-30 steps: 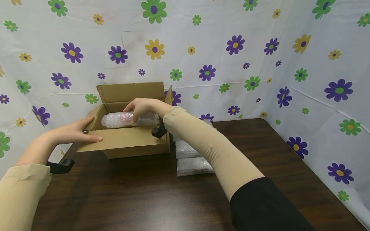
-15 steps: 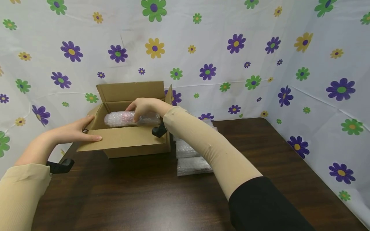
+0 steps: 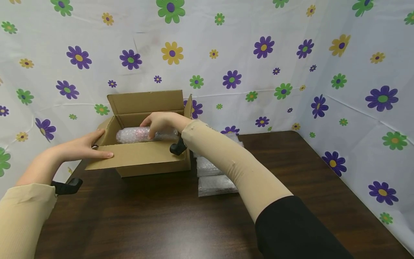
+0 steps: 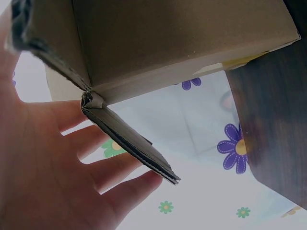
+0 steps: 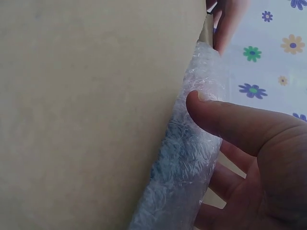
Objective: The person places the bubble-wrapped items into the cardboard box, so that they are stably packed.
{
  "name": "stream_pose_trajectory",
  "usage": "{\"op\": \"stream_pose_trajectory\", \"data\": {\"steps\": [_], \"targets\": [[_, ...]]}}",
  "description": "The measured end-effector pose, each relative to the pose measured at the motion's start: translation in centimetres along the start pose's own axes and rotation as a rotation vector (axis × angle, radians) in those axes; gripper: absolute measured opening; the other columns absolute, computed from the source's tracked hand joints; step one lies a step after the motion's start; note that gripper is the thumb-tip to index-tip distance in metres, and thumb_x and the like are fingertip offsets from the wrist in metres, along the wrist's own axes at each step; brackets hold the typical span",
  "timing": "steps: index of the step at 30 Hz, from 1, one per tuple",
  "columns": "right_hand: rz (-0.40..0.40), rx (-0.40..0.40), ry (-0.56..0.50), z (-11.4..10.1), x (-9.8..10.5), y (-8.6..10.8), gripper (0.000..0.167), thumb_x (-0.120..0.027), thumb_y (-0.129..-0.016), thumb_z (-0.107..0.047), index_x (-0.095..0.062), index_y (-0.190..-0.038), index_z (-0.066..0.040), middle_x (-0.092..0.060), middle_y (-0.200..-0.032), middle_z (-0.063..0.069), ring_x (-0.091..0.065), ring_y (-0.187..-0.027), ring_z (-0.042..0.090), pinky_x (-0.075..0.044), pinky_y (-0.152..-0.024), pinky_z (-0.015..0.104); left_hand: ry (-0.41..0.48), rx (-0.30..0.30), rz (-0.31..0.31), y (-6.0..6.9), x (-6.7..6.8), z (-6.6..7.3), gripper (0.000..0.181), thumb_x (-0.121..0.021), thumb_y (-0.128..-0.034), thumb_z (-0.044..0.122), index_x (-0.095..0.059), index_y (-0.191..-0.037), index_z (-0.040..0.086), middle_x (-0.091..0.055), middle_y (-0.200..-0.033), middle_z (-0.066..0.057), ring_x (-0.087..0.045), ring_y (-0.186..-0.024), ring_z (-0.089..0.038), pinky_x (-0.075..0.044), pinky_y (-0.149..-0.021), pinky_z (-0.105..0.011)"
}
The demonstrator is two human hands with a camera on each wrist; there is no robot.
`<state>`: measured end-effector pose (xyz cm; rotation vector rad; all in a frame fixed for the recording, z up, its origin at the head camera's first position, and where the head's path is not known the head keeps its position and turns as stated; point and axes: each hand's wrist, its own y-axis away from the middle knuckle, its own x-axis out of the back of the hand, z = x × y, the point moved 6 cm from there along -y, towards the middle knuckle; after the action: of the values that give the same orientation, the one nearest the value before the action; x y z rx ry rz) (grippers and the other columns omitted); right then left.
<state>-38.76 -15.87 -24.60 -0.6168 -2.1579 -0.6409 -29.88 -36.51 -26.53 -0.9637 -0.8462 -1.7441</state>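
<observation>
Inside the cardboard box [image 3: 145, 154] lies a cylindrical bundle in bubble wrap [image 3: 127, 135], with a reddish patch showing through. My right hand [image 3: 163, 121] reaches over the box and grips this bundle, thumb on the near side. In the right wrist view the thumb [image 5: 216, 112] presses the bubble wrap [image 5: 192, 143] and the other fingers go behind it. My left hand [image 3: 81, 147] holds the box's left corner, thumb over the front flap. In the left wrist view its fingers [image 4: 117, 172] lie spread against the outside of a flap [image 4: 134, 141].
Several flat bubble-wrapped packs [image 3: 216, 185] lie right of the box, partly hidden by my right forearm. The dark wooden table [image 3: 155, 219] extends in front and to the right. A flowered cloth [image 3: 200, 46] hangs behind, close to the box's raised back flap [image 3: 147, 102].
The wrapped bundle shifted slightly right within the box, then sank a little, with my right hand still gripping it. My left hand keeps its place on the corner.
</observation>
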Motion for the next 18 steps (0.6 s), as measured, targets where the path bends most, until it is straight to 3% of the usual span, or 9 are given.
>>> {"op": "stream_pose_trajectory", "data": {"steps": [12, 18], "targets": [[-0.028, 0.017, -0.038, 0.37, -0.77, 0.01, 0.056, -0.070, -0.089, -0.014, -0.052, -0.142, -0.017, -0.048, -0.144, -0.001, -0.046, -0.122, 0.009, -0.037, -0.098, 0.020, 0.005, -0.008, 0.006, -0.09, -0.13, -0.12, 0.105, -0.070, -0.0857, 0.031, 0.001, -0.148, -0.013, -0.007, -0.149, -0.043, -0.008, -0.135, -0.060, -0.017, -0.099, -0.075], [-0.025, -0.029, -0.107, 0.94, -0.67, 0.04, 0.054, -0.070, -0.090, -0.021, -0.052, -0.141, -0.025, -0.048, -0.144, -0.003, -0.056, -0.117, 0.018, -0.044, -0.098, 0.041, 0.028, -0.023, 0.005, 0.02, -0.07, 0.04, 0.104, -0.071, -0.0861, 0.029, 0.001, -0.149, -0.012, -0.007, -0.149, -0.042, -0.008, -0.136, -0.060, -0.017, -0.100, -0.075]]}}
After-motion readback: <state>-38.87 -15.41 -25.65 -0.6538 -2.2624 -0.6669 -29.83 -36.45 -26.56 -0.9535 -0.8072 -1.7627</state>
